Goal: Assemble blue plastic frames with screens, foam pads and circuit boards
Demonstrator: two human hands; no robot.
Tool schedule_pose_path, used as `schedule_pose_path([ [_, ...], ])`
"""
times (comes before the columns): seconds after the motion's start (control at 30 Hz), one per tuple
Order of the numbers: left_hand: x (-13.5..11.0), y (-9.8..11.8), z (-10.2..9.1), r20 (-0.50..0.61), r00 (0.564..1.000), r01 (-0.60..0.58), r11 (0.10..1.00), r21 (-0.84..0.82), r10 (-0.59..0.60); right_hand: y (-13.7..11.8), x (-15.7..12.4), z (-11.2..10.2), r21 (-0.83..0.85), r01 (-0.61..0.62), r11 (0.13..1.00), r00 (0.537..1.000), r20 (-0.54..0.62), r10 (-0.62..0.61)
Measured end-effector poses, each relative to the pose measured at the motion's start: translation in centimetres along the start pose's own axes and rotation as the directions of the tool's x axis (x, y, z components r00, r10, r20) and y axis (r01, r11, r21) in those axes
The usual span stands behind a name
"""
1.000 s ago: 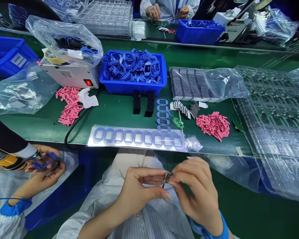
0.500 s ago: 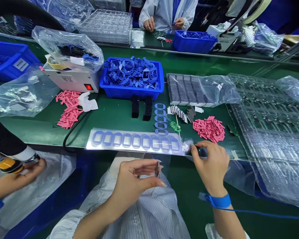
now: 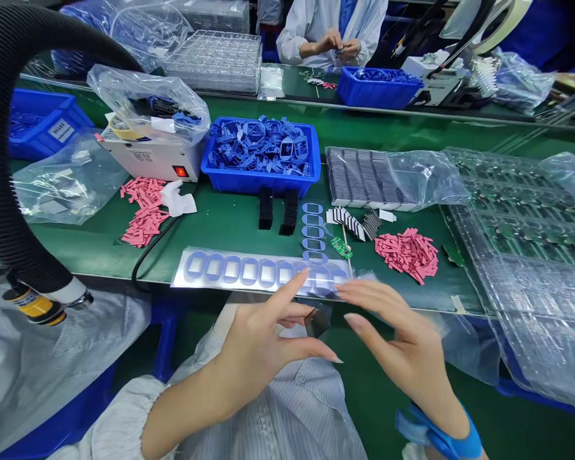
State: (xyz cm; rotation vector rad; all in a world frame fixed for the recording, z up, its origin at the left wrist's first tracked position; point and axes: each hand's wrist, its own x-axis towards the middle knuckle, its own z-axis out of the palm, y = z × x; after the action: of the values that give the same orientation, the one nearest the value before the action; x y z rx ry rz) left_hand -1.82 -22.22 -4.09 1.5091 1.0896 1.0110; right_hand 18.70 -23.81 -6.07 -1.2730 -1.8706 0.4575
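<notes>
In the head view, my left hand [image 3: 263, 338] is held over my lap, just off the table's front edge. A small thin dark square piece [image 3: 320, 321] rests at its bent fingers, while the index finger and thumb are spread apart. My right hand [image 3: 400, 335] is to the right of that piece, open, with fingers and thumb apart and nothing visible in them. Its fingertips overlap the right end of a pale strip [image 3: 176, 276] carrying a row of blue oval frames [image 3: 231, 269]. Behind the strip lie more blue frames [image 3: 313, 232] in a column and a green circuit board [image 3: 341, 247].
A blue bin [image 3: 259, 182] of blue plastic parts stands behind. Pink strips lie in a left pile [image 3: 144, 211] and a right pile [image 3: 407, 252]. Clear trays [image 3: 531, 268] fill the right. A black hose [image 3: 0, 160] arches at left. A co-worker [image 3: 333, 38] sits opposite.
My right hand has left the small black object at the table edge, moved left and opened. My left index finger and thumb have spread, and the dark piece now shows its face. The neighbour's hand at left is gone.
</notes>
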Motion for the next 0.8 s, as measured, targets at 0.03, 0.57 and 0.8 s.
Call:
schedule_pose_path([
  [0.03,0.1,0.0,0.0,-0.003,1.0,-0.003,1.0,0.022,0.003,-0.5,0.4,0.1,0.055,0.016,0.998,0.999,0.036,-0.017],
  [0.57,1.0,-1.4,0.7,0.238,0.961,-0.215,0.922,0.323,0.141,-0.3,2.5,-0.2,0.176,0.019,0.984,0.957,0.282,-0.069],
  [0.8,4.2,-1.1,-0.2,0.315,0.929,-0.341,0.772,0.537,0.192,8.0,2.4,-1.2,0.327,-0.187,0.926,0.977,-0.041,0.212],
])
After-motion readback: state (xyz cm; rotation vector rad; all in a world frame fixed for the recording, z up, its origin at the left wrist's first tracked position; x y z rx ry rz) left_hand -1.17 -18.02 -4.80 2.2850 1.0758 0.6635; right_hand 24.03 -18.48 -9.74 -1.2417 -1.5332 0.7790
